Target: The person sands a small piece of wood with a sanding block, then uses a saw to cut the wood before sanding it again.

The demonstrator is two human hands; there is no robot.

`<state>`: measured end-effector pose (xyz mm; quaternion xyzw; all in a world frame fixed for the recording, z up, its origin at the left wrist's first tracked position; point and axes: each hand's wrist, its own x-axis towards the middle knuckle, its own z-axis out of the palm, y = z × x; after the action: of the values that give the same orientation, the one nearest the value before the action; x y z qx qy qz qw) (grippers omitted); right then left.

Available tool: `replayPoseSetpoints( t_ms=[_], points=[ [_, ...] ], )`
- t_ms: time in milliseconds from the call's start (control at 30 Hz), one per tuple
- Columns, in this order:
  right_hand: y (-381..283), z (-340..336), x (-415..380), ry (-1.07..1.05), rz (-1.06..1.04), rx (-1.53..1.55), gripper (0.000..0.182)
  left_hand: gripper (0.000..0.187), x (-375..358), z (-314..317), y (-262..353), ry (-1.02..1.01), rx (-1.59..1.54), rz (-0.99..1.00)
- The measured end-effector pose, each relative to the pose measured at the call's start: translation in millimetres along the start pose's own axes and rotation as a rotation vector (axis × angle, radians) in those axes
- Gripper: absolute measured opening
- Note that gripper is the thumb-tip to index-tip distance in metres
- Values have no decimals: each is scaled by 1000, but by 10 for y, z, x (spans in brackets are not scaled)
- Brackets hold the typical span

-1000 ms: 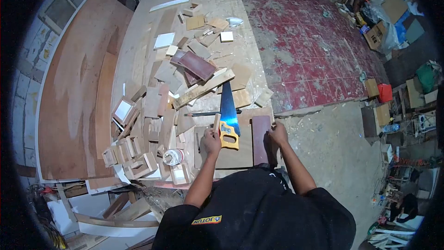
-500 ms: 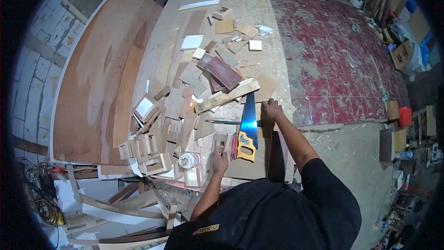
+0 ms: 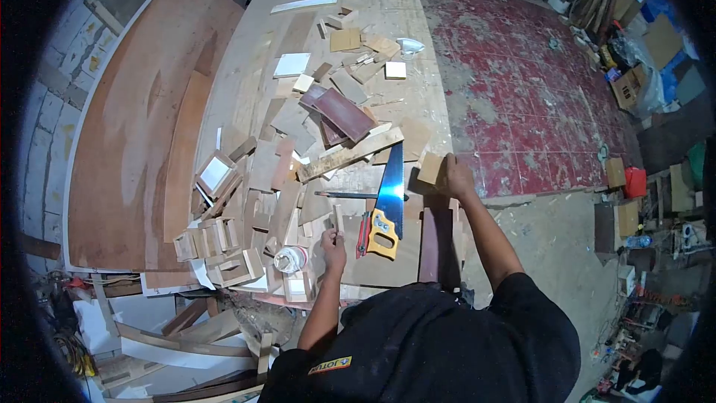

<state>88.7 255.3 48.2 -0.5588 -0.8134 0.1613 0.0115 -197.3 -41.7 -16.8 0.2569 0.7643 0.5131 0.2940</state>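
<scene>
My right hand (image 3: pixel 459 177) is closed on a small light-brown wooden block (image 3: pixel 430 169) at the table's right side. Between the fingers of my left hand (image 3: pixel 335 252) stands a thin, narrow strip of wood (image 3: pixel 338 218). A handsaw (image 3: pixel 391 186) with a yellow handle lies between the two hands, its blade pointing away from me. Against its handle rests a red-and-black tool (image 3: pixel 363 233), whose kind I cannot make out. A dark pencil-like stick (image 3: pixel 350 195) lies crosswise, passing by the blade.
Wood offcuts cover the middle of the worktable (image 3: pixel 253 52), among them a long batten (image 3: pixel 350 153) and dark red boards (image 3: pixel 344 114). A white tub (image 3: pixel 291 259) stands near the front edge. Several small wooden frames (image 3: pixel 216 239) are heaped at left. A large plywood sheet (image 3: pixel 127 134) leans beyond.
My right hand has raised the wooden block off the table surface. The strip in my left hand now shows more clearly, standing up. The whole view has shifted slightly.
</scene>
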Motion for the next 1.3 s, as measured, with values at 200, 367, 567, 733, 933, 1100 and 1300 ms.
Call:
replayPoseSetpoints(
  t_ms=[200, 367, 567, 733, 933, 1100, 1300],
  points=[
    [-406, -15, -552, 119, -289, 465, 96, 20, -29, 286, 124, -116, -228, -55],
    [-895, 254, -905, -92, -315, 699, 99, 22, -196, 374, 348, -177, -517, -262],
    [-1369, 384, -1289, -219, -252, 382, 105, 23, -468, 186, 225, -62, -371, -182],
    [-1700, 508, -1470, -287, -237, 282, 93, 25, -693, -35, 8, 21, -171, -17],
    [-1942, 569, -1592, -392, -324, 228, 97, 25, -887, -149, -126, 185, 25, 186],
    [-2045, 646, -1590, -318, -442, 280, 96, 35, -799, -121, -413, 127, -98, 29],
    [-2021, 606, -1518, -344, -396, 305, 97, 31, -684, -156, -229, 4, -285, -44]
  ],
)
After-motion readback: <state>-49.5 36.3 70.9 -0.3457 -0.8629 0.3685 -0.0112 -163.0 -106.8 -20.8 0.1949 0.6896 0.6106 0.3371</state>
